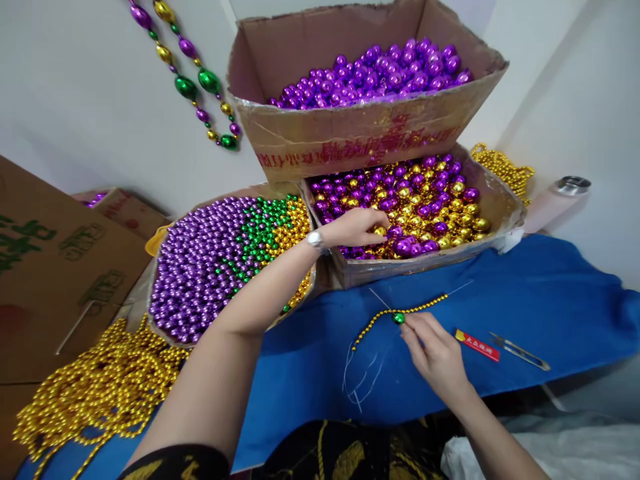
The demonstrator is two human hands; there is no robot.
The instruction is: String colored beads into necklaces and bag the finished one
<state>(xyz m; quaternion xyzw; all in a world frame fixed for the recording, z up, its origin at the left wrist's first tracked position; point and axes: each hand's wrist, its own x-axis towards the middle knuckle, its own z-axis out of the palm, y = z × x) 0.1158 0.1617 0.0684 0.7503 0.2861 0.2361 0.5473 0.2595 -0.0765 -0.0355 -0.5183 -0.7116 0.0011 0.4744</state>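
Note:
My left hand (357, 227) reaches into a cardboard box (500, 200) of mixed purple and gold beads, fingers curled down among them; whether it grips a bead is hidden. A watch sits on that wrist. My right hand (433, 350) pinches a thin white thread on the blue cloth (550, 300), right by a green bead (398, 318) strung on it. A strand of small gold beads (400, 313) runs along the thread on both sides of the green bead. Loose thread ends (357, 373) trail on the cloth below.
A top box (350, 143) holds purple beads. A left box (160, 257) holds purple, green and gold beads. Gold bead strands (100, 393) pile at lower left. A red lighter (477, 345) and thread snips (520, 351) lie right. A finished necklace (190, 83) hangs on the wall.

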